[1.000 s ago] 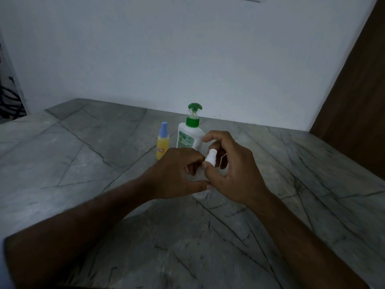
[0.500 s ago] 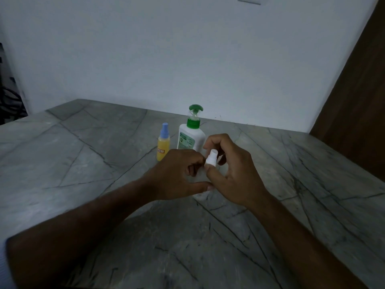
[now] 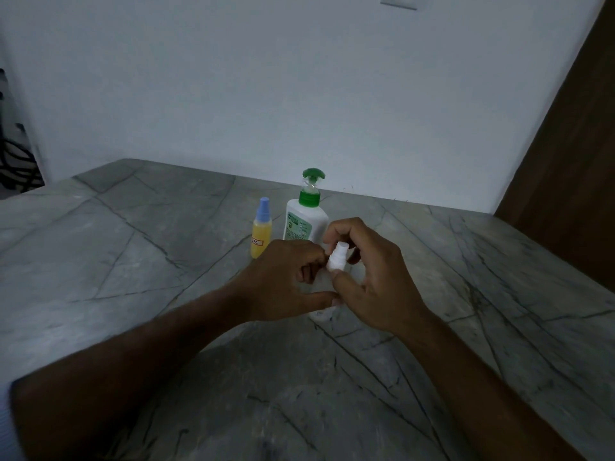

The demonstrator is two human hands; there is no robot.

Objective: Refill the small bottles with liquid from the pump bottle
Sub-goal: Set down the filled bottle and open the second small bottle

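Note:
A small clear bottle (image 3: 320, 312) stands on the grey marble counter (image 3: 133, 261), mostly hidden behind my fingers. My left hand (image 3: 286, 281) grips its body. My right hand (image 3: 376, 277) pinches its white spray cap (image 3: 336, 257) between thumb and forefinger. Just behind my hands stands the white pump bottle (image 3: 304, 217) with a green pump head. To its left is a small yellow bottle (image 3: 261, 235) with a blue cap, upright and untouched.
A white wall runs along the back of the counter. A brown wooden panel (image 3: 572, 154) rises at the right. Dark cables (image 3: 16, 161) show past the counter's far left edge.
Both hands have stayed on the small bottle. The right fingers have shifted slightly around the white cap, and the view has dropped a little.

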